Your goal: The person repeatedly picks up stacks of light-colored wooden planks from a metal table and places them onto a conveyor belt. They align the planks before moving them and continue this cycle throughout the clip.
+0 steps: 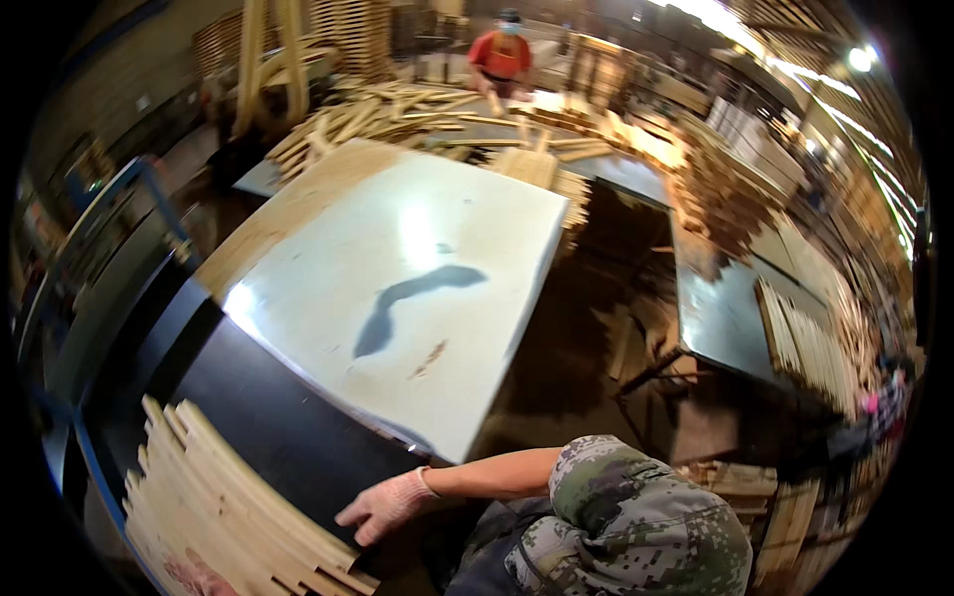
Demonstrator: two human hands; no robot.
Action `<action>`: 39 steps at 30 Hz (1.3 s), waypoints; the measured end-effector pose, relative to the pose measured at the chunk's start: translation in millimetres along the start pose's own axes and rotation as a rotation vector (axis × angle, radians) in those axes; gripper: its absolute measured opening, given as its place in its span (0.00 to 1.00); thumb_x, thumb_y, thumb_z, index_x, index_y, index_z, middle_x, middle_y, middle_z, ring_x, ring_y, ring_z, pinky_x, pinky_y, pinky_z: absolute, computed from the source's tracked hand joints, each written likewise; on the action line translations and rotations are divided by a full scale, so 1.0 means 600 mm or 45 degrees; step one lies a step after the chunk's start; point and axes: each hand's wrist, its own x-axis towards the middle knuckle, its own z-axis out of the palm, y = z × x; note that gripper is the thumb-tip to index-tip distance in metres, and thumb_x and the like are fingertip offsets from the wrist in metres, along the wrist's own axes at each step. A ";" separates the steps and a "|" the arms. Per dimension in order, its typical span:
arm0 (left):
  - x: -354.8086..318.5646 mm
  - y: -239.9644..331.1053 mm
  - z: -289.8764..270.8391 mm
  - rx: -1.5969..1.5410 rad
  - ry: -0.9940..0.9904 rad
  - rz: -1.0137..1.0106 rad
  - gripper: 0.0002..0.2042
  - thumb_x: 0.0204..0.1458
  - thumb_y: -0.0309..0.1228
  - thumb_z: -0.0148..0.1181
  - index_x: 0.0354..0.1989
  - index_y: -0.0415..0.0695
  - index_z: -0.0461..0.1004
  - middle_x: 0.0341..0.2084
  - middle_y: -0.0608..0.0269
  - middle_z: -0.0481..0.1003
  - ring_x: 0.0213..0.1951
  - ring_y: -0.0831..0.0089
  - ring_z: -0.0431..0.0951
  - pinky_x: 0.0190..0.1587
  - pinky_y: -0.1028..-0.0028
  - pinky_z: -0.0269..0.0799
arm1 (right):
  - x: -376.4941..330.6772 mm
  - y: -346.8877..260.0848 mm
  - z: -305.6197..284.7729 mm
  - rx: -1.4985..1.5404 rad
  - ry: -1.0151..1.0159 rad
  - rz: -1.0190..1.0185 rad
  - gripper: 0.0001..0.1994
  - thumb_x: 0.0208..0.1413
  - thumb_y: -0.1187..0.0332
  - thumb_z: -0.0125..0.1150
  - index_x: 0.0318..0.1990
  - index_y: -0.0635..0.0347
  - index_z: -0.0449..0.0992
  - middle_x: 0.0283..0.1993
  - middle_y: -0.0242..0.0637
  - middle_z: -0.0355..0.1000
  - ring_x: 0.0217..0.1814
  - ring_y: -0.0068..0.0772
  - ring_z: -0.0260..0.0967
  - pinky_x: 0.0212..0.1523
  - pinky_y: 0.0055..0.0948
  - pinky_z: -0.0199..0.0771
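Dark worktop (268,417): gloved hand (383,505), fingers (350,517) spread, just beside stacked wooden slats (219,507).

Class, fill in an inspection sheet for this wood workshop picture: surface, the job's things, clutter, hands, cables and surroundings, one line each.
Surface: a pale worktop with a dark smear on it, and a black surface below it.
Job's things: a stack of wooden slats at lower left, on the black surface.
Clutter: a loose heap of wood strips at the far end of the worktop.
Hands: one gloved hand, which side cannot be told, reaches from the right, fingers spread, next to the slats; contact unclear. No other hand seen.
Cables: nothing seen.
Surroundings: a person in a red top works at the far end; stacked wood on the right.
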 end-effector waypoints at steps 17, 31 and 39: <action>-0.776 0.953 -0.102 -1.795 -1.499 0.581 0.29 0.70 0.28 0.57 0.78 0.35 0.63 0.75 0.46 0.67 0.75 0.56 0.68 0.76 0.60 0.63 | -1.010 0.375 0.101 0.967 1.391 0.412 0.38 0.72 0.56 0.66 0.82 0.61 0.58 0.48 0.29 0.77 0.47 0.21 0.70 0.47 0.24 0.75; -1.095 1.391 -0.106 -1.020 -2.595 0.866 0.33 0.67 0.35 0.66 0.77 0.33 0.64 0.74 0.43 0.68 0.75 0.56 0.68 0.76 0.65 0.63 | -1.280 0.511 0.132 1.629 2.196 0.088 0.33 0.73 0.58 0.65 0.79 0.60 0.63 0.58 0.38 0.78 0.53 0.29 0.78 0.56 0.31 0.81; -1.218 1.767 0.003 -0.917 -2.672 1.150 0.33 0.67 0.37 0.68 0.76 0.34 0.66 0.72 0.44 0.71 0.74 0.56 0.70 0.76 0.64 0.63 | -1.476 0.595 -0.057 1.638 2.492 0.375 0.12 0.68 0.56 0.70 0.37 0.49 0.74 0.34 0.21 0.68 0.33 0.18 0.65 0.33 0.24 0.68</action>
